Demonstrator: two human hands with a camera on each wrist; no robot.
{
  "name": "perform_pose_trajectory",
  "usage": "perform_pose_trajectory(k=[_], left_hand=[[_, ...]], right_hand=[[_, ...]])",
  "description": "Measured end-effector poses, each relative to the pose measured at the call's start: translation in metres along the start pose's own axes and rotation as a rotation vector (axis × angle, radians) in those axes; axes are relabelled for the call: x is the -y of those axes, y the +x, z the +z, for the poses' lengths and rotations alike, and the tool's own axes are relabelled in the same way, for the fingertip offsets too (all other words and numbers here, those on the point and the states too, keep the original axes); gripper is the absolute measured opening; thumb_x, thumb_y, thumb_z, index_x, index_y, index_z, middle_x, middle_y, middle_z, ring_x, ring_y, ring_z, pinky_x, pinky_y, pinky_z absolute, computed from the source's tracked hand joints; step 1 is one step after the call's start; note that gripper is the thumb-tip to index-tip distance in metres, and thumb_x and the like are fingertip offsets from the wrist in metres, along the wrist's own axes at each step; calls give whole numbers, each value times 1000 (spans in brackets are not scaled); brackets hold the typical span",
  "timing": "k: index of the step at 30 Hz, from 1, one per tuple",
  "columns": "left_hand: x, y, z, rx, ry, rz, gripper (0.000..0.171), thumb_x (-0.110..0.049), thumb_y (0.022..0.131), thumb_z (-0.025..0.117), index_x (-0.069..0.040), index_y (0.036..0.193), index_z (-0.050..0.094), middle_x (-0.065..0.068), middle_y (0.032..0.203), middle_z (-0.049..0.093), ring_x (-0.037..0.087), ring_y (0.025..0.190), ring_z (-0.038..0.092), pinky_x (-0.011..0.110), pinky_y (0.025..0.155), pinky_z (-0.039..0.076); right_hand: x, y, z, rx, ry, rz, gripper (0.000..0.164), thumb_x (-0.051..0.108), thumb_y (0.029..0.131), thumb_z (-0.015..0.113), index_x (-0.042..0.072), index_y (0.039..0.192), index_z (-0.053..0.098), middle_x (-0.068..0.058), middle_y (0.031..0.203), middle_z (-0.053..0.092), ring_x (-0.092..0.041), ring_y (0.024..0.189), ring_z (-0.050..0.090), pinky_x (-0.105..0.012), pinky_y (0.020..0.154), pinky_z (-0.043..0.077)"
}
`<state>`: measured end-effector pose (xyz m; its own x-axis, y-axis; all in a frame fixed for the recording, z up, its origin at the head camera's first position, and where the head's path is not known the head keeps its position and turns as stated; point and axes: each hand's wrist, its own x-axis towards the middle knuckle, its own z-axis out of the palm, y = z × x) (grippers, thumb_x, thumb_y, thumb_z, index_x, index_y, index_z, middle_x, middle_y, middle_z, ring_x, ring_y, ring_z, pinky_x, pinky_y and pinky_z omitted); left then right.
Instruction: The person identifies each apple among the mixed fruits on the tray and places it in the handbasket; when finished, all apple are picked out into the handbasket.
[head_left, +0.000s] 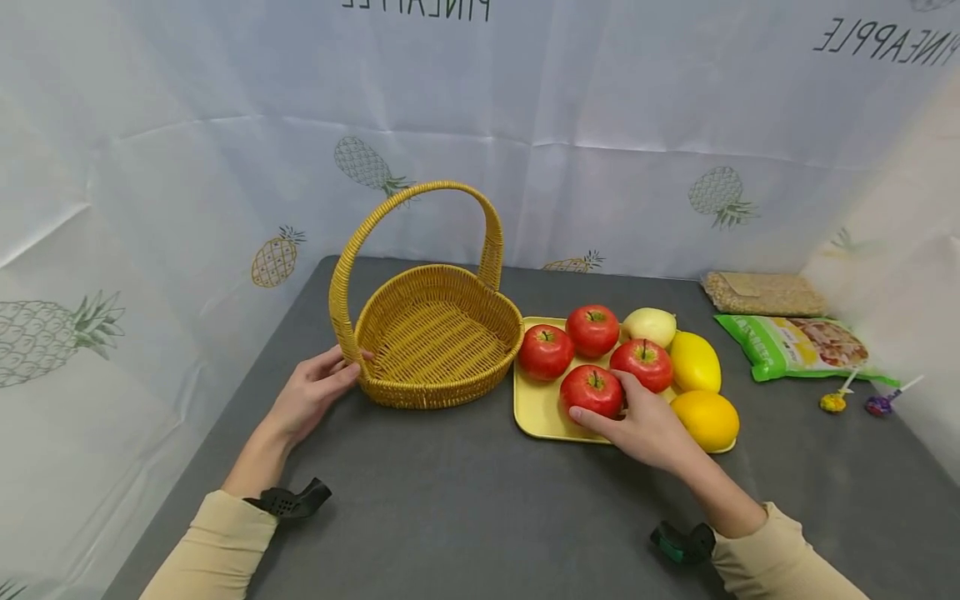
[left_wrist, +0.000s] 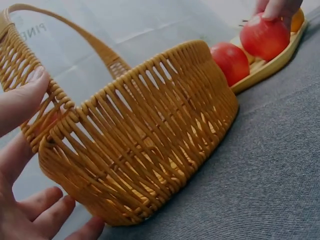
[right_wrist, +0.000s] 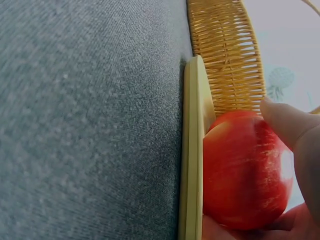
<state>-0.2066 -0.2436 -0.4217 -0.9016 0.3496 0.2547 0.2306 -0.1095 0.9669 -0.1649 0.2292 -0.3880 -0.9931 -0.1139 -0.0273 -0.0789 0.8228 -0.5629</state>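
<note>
My left hand (head_left: pixel 311 394) pinches the foot of the handle on a woven wicker basket (head_left: pixel 431 396), with the thumb on the near face and a finger behind it. The other fingers touch or lie close to the basket's side in the left wrist view. The basket holds nothing and stands upright. My right hand (head_left: pixel 648 425) grips a red apple (head_left: pixel 588 390) at the front of a pale yellow tray (head_left: pixel 540 422), thumb on one side and fingers on the other. In the right wrist view the apple (right_wrist: pixel 245 170) sits right by the tray's rim.
Around that apple on the tray are three more red apples (head_left: pixel 546 352), a pale round fruit (head_left: pixel 649 326) and two yellow fruits (head_left: pixel 705 419). To the right lie a bag of grains (head_left: pixel 765 293), a green food packet (head_left: pixel 806 343) and two lollipops (head_left: pixel 832 402). A pineapple-print curtain (head_left: pixel 525 200) encloses the table.
</note>
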Motion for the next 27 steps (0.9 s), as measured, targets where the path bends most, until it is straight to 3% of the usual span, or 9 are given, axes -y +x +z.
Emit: perform_pose_trajectory(k=[4, 7, 13, 19, 27], left_hand=[[3, -2, -1, -5, 2, -32, 34, -4, 106, 55, 4, 139, 59, 6, 146, 56, 18, 138, 47, 23, 103, 45], [3, -2, -1, 4, -16, -57, 35, -6, 107, 55, 1, 141, 59, 9, 154, 46, 17, 141, 42, 23, 105, 43], [4, -2, 1, 21, -57, -101, 48, -10, 109, 53, 5, 153, 42, 3, 146, 55, 19, 137, 49, 24, 105, 44], [7, -3, 3, 1, -35, -145, 57, -15, 109, 53, 11, 155, 31, 14, 154, 45, 20, 139, 47, 22, 105, 43], [3, -2, 3, 7, -55, -168, 60, -17, 110, 52, 10, 157, 27, 27, 162, 27, 28, 146, 36, 23, 107, 42]], right_hand=[[-1, 3, 0, 7, 13, -4, 103, 69, 84, 73, -3, 149, 40, -22, 133, 60, -38, 114, 60, -56, 93, 52], [-2, 4, -2, 20, 33, -11, 104, 67, 83, 75, -1, 152, 37, -23, 136, 57, -39, 117, 57, -58, 95, 51], [-1, 6, -4, 53, 48, -11, 103, 65, 82, 78, 1, 152, 38, -21, 137, 56, -39, 119, 56, -58, 95, 50], [1, 6, -4, 59, 46, 7, 103, 67, 82, 77, 0, 151, 39, -21, 136, 57, -39, 118, 56, -57, 95, 50], [6, 4, -9, 80, 150, 20, 92, 62, 88, 72, 3, 151, 40, -16, 137, 57, -34, 120, 54, -52, 94, 52]])
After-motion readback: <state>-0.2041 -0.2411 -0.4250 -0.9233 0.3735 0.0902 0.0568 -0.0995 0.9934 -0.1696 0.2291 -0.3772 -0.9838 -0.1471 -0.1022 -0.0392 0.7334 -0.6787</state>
